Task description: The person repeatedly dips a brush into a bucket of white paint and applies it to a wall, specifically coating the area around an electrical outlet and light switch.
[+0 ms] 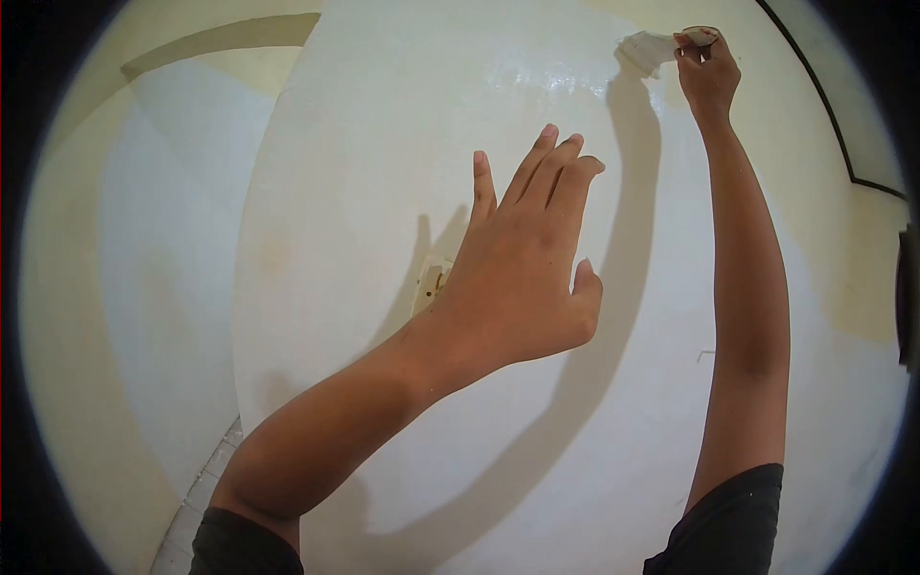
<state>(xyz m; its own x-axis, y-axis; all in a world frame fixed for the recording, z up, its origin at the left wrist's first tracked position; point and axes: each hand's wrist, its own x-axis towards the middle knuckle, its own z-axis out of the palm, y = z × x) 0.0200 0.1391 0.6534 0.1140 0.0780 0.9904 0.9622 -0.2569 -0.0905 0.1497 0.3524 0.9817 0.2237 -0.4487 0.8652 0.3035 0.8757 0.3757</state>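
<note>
My right hand [707,72] is raised at the upper right, its fingers closed round the handle of a pale brush-like tool [649,50]. The tool's wide end points left and touches the wall [383,144], beside a wet, shiny patch. In the middle of the view my left hand [532,244] is held up with its back to me, fingers spread and nothing in it. Behind its wrist a small wall fitting [434,283] shows in part. Whether the left palm touches the wall is hidden.
A dark cable [824,110] runs down the wall at the upper right. At the right edge is a dark object [904,297]. A small hook-like mark [706,355] shows left of my right forearm. Tiles [201,489] line the lower left.
</note>
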